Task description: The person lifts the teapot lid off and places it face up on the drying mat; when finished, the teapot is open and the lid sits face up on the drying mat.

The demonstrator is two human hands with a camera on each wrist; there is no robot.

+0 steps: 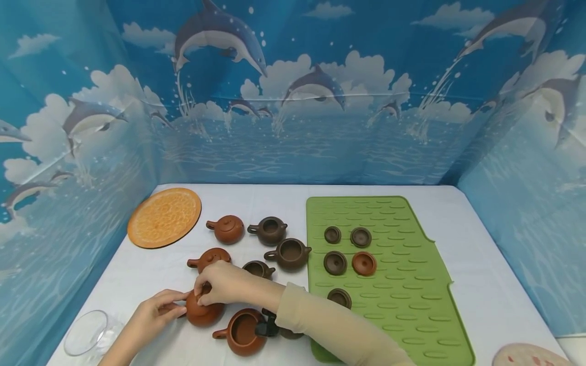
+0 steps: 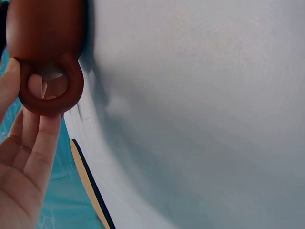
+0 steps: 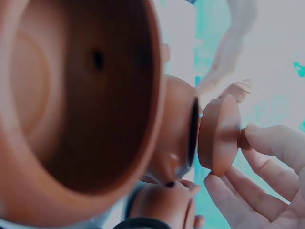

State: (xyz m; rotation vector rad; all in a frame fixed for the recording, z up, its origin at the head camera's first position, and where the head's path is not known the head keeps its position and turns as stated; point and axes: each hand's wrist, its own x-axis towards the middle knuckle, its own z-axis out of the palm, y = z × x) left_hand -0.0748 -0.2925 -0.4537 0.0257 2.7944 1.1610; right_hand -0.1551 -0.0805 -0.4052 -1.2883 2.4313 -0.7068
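Note:
My left hand (image 1: 155, 315) holds a reddish-brown clay teapot (image 1: 204, 314) at its handle side. In the left wrist view, the thumb presses beside the ring handle (image 2: 52, 106) and the other fingers reach behind it. My right hand (image 1: 224, 282) pinches a matching lid (image 3: 219, 136) by its knob. In the right wrist view, the lid faces the teapot's open mouth with a narrow gap between them. A second reddish teapot (image 1: 242, 333), open on top, stands close to the right wrist. Behind the right hand sits a lidded reddish teapot (image 1: 212, 257).
Farther back stand another lidded teapot (image 1: 229, 230) and dark open teapots (image 1: 291, 254). Several lids (image 1: 335, 263) lie on the green mat (image 1: 403, 305) to the right. An orange round mat (image 1: 165, 219) lies back left, and a clear glass (image 1: 87, 335) is left of my left hand.

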